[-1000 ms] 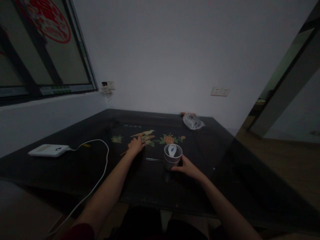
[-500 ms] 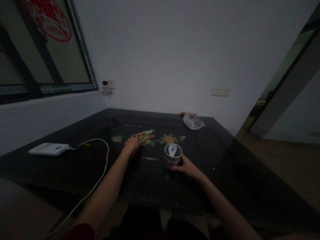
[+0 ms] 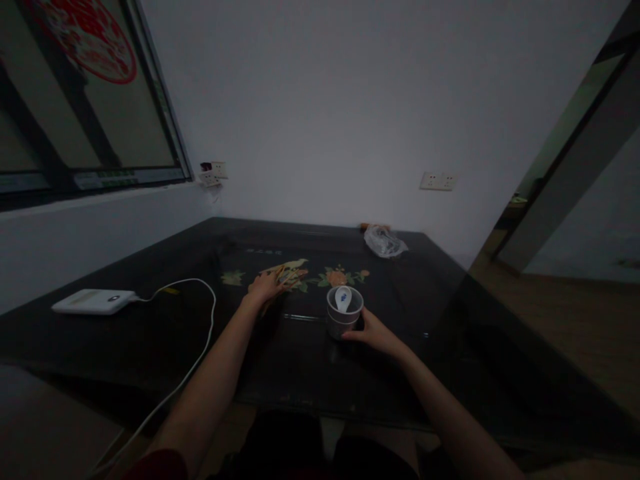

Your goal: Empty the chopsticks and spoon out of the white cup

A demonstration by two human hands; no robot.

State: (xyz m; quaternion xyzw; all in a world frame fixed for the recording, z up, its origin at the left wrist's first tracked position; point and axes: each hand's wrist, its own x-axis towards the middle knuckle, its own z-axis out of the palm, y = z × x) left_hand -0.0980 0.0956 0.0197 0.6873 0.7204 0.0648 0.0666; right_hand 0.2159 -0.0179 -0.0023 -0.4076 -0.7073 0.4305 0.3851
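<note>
My right hand (image 3: pixel 374 333) is closed around the right side of a grey cup (image 3: pixel 341 327), which stands upright on the dark table. Inside the cup, a white soup spoon (image 3: pixel 343 299) with a blue mark leans against the far rim. To the left, my left hand (image 3: pixel 264 287) is low over the table's printed flowers, closed on what look like thin wooden chopsticks (image 3: pixel 287 276). Their light lengths show past the fingers, toward the upper right and below the hand. Dim light and the print blur where the sticks end, and my palm hides their middle.
A white power bank (image 3: pixel 94 301) lies on the left, its white cable (image 3: pixel 213 313) curving down off the front edge. A crumpled clear plastic bag (image 3: pixel 384 241) rests at the back by the wall. Sockets (image 3: pixel 437 181) are on the wall; a window (image 3: pixel 95 87) is at left.
The view has shifted slightly. Both hands stay in nearly the same places, the right on the cup and the left at the chopsticks.
</note>
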